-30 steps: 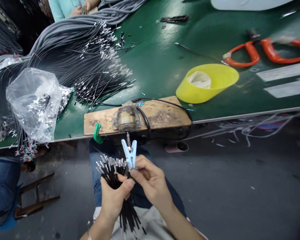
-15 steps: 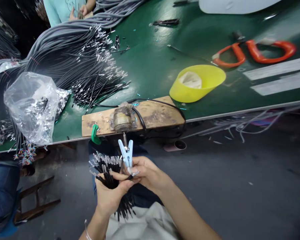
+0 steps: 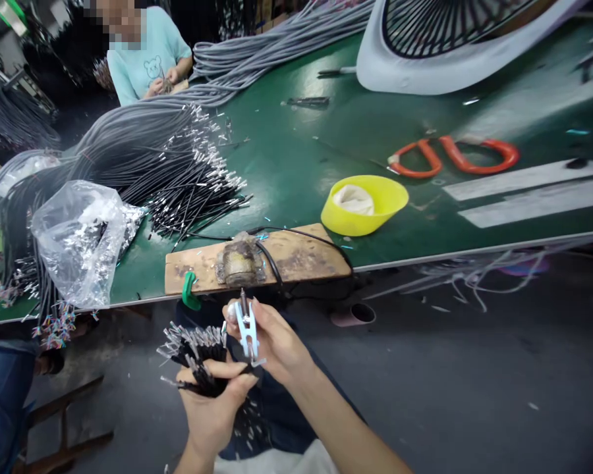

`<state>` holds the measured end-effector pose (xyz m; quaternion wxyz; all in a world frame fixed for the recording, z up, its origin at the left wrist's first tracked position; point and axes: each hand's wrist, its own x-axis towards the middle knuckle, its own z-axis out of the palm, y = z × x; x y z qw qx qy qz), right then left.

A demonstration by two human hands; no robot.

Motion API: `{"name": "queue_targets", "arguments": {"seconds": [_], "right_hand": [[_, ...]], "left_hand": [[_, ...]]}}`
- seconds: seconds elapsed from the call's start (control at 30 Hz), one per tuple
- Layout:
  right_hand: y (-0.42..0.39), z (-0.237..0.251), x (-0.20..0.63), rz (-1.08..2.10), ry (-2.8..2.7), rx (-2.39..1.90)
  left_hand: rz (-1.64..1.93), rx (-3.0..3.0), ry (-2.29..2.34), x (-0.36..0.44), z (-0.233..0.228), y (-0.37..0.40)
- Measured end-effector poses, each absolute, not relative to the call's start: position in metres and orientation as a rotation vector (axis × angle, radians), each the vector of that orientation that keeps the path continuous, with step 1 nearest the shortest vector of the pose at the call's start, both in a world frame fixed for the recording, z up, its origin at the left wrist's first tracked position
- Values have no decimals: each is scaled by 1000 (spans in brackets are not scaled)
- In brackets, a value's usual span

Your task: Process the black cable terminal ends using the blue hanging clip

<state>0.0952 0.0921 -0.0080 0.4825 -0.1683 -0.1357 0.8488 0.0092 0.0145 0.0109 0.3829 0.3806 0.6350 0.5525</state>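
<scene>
My left hand [image 3: 212, 401] is closed around a bundle of black cables [image 3: 202, 345] with bare silvery ends fanned out at the top. My right hand [image 3: 277, 339] pinches a light blue clothespin [image 3: 247, 332], with fingertips on both sides of its upper arms. The clothespin sits on the metal shaft [image 3: 244, 299] of a small motor [image 3: 240, 263], which is fixed on a wooden board [image 3: 306, 257] at the table edge. Between my left fingertips, one cable's silvery end lies at the lower tip of the clothespin. Whether the jaws touch it I cannot tell.
On the green table [image 3: 286, 151] lie a cable pile [image 3: 192, 178], a plastic bag [image 3: 79, 237], a yellow cup [image 3: 363, 207], orange-handled cutters [image 3: 484, 158] and a fan [image 3: 425, 72]. A green clamp [image 3: 190, 289] hangs at the board's edge. A co-worker [image 3: 148, 59] sits across.
My right hand has moved up from the clothespin's lower tip to its upper arms, which now stand closer together. My left hand still holds the bundle. The camera view has tilted up.
</scene>
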Motion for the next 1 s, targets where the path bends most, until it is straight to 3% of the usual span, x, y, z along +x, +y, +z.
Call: {"name": "queue_targets", "arguments": {"seconds": [0.23, 0.47, 0.63, 0.9, 1.0], "right_hand": [[90, -20, 95, 2213, -174, -400], [77, -47, 107, 2092, -252, -499], [59, -54, 121, 1856, -560, -783], [32, -49, 115, 1145, -1515, -1054], [28, -51, 110, 1162, -1750, -1107]], "left_hand": [[1378, 953, 1631, 9, 7, 15], [1345, 910, 1643, 5, -1, 3], [1205, 764, 1670, 0, -10, -1], [1138, 616, 1726, 12, -34, -2], [1181, 630, 1719, 18, -46, -9]]}}
